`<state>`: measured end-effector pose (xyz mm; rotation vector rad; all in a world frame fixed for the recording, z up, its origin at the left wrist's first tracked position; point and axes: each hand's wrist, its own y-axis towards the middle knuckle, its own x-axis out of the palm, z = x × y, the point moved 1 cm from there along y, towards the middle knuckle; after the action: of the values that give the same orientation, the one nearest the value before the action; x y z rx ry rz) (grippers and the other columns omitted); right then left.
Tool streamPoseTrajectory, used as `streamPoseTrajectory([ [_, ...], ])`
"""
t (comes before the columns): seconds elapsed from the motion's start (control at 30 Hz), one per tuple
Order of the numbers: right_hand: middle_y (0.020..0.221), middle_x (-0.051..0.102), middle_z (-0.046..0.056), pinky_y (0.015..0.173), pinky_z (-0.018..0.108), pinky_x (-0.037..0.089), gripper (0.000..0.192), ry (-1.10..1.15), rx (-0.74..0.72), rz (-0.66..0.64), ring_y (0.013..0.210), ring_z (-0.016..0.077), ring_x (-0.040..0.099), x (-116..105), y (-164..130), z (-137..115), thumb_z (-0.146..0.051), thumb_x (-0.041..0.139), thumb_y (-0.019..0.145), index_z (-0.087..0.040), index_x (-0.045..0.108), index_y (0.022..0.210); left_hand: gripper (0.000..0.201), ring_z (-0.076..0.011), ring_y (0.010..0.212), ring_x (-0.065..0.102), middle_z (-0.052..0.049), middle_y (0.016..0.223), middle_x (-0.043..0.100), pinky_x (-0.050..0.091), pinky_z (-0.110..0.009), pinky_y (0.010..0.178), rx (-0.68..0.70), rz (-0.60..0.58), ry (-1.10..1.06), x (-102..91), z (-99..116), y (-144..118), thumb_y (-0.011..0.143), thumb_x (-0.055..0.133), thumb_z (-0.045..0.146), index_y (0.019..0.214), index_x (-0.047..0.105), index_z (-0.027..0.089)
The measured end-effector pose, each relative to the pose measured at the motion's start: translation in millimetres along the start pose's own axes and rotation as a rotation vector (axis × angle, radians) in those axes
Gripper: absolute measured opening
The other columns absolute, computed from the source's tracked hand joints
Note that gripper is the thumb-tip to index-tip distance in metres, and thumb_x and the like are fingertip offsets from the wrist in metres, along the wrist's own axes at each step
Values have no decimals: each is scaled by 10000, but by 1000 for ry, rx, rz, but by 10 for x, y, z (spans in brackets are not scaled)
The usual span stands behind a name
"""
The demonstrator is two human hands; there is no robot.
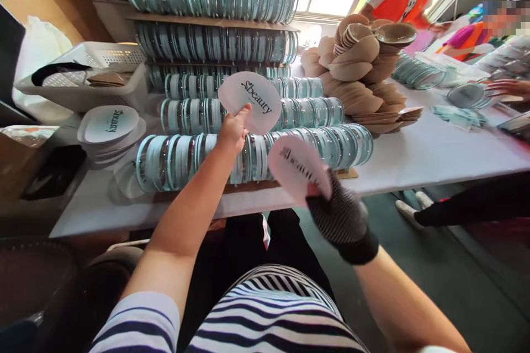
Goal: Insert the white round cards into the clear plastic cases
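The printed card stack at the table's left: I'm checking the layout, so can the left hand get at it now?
Probably yes: the card stack is uncovered on top, and the left hand could likely swing over the front row of teal-edged rounds. Its held card may hinder grasping.

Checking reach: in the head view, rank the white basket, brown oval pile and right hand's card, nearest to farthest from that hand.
1. Card: in the gloved right hand.
2. Brown oval pile: beyond the hand, on the table.
3. White basket: far left.
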<state>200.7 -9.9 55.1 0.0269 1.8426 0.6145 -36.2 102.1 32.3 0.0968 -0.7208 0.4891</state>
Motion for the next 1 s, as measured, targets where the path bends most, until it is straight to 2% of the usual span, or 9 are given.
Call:
streamPoseTrajectory([
  [0.07,814,733,96,501,290,463,516,-50,-32,-175,581,225,652,83,-266,-81,-363,415,887,-226,532,1371,241,-201,1164,629,-55,1103,736,490,-382,1012,-13,31,-18,-17,-12,37,832,655,126,1055,692,212],
  [0.13,833,740,85,520,271,451,543,-66,-14,-258,612,218,664,248,-328,-190,-323,427,875,-243,490,1409,231,-193,1150,637,-50,1115,734,502,-365,996,-15,44,-22,-19,-40,35,840,643,121,1041,698,222],
  [0.3,872,737,86,575,250,406,520,-8,49,-373,684,208,669,703,135,-441,-284,450,874,-212,466,1389,284,-178,1115,651,-44,1181,712,511,-350,982,2,19,-4,-20,-75,9,858,615,133,1099,692,262],
  [0.37,862,731,89,583,254,387,447,19,43,-360,696,218,666,817,289,-492,-370,432,912,-190,502,1314,302,-172,1082,665,-55,1195,706,516,-345,974,10,18,-6,-28,-72,11,867,606,136,1139,673,248],
  [0.5,836,717,93,619,258,374,426,-2,66,-156,729,214,668,950,308,-464,-440,318,967,-148,578,1136,330,-169,1056,674,-66,1236,686,523,-359,965,-26,55,-34,-52,-65,27,884,602,163,1203,625,243],
  [0.57,862,720,99,639,258,372,392,0,90,-87,763,203,671,1005,289,-416,-371,302,972,-139,604,1065,348,-174,1071,669,-67,1257,674,525,-363,961,-46,77,-39,-62,-66,37,880,612,173,1219,610,249],
  [0.63,886,724,100,643,260,363,364,-10,90,-81,779,198,670,1039,320,-377,-326,315,966,-136,616,1047,361,-181,1090,662,-66,1277,663,526,-365,958,-47,82,-45,-71,-70,46,875,617,179,1228,604,253],
  [0.87,857,722,74,594,270,321,307,-107,-53,-358,752,204,660,866,510,-361,-317,375,948,-203,660,946,391,-197,1149,628,-52,1314,639,527,-374,958,-66,74,-54,-67,-53,25,885,605,184,1262,595,285],
  [1.0,900,727,112,640,287,382,285,-141,-87,-468,817,233,675,862,539,-482,-286,403,926,-209,677,938,388,-181,1153,623,-37,1321,634,532,-343,942,-75,76,-57,-36,-40,-20,907,575,174,1275,592,294],
])
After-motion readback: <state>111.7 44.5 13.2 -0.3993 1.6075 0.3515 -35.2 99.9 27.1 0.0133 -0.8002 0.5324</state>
